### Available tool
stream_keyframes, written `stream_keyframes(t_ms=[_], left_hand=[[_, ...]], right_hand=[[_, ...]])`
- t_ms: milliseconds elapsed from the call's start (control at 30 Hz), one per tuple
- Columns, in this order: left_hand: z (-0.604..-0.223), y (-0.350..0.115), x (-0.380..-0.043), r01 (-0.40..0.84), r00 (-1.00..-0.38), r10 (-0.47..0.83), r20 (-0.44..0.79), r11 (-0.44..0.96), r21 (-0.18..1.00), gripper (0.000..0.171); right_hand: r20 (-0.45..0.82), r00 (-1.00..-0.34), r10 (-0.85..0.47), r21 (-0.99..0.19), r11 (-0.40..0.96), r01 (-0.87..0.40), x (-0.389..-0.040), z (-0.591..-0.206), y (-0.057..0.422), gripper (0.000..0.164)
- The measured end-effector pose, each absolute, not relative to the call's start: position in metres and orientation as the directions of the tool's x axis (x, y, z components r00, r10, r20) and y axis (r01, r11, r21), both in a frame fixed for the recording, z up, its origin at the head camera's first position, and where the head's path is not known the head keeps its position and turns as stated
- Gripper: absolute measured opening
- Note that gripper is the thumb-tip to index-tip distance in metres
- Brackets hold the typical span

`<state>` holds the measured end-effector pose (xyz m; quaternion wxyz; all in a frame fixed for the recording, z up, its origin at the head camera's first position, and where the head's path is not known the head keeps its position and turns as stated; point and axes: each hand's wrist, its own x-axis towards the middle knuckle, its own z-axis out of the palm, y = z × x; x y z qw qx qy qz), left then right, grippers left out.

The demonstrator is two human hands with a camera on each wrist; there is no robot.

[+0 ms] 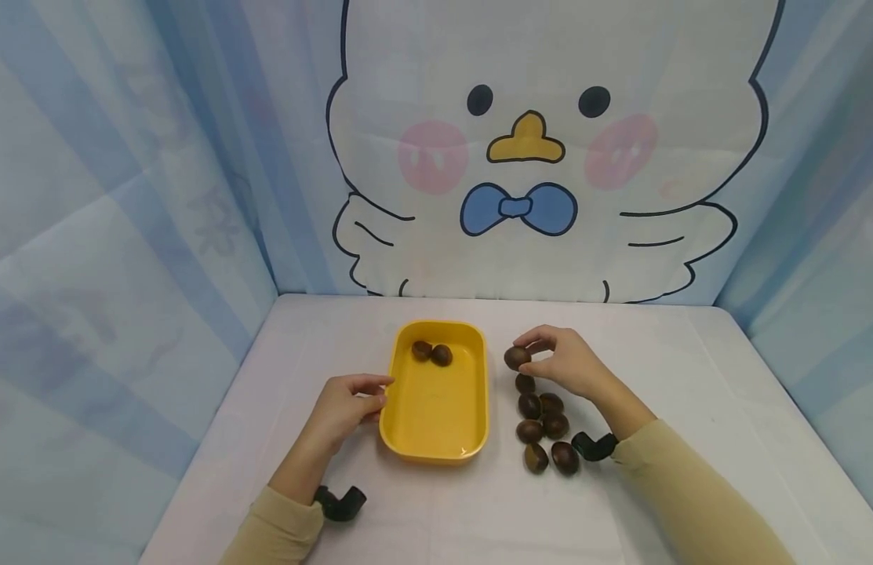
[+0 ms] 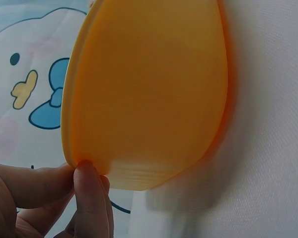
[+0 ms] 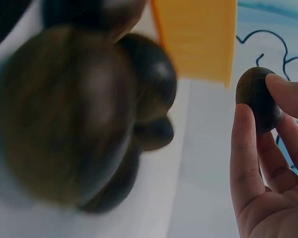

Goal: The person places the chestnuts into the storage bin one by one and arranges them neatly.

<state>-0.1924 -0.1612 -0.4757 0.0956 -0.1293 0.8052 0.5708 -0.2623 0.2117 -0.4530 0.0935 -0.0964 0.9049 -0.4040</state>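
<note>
Yellow rim point(image 2: 67, 119) pinched, my left hand point(image 1: 347, 404), left of centre, should steady the lower-centre tray point(image 1: 436, 416). Past its right edge, a bare strip of table point(image 1: 503, 392) leaves room; then one brown nut point(image 1: 517, 359), right of centre, pinched in my right hand point(image 1: 566, 362), best kept snug above the loose nuts point(image 1: 529, 406).

- The head view is bright and evenly lit, with slightly hazy, low contrast.
- Soft grey shade lies on the table point(image 1: 725, 377) beside the right sleeve point(image 1: 697, 494).
- A small glint marks the near right corner of the yellow tray point(image 1: 436, 408).
- The left wrist view is dimmer; a soft-edged shadow spreads beside the tray.
- The right wrist view is dim too: the nearest nut point(image 3: 64, 114) is heavily blurred, the held nut point(image 3: 258, 96) noticeably sharper.
</note>
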Motion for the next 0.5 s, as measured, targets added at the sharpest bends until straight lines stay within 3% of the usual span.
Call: stream_keyframes(t_ms=[500], left_hand=[[-0.475,-0.162,-0.192,-0.299,-0.954,-0.091,-0.285,0.328,0.896,0.031]], right_hand=[[-0.047,-0.942,-0.331,-0.794,0.585,-0.166,-0.272,-0.438,0.144,0.039]])
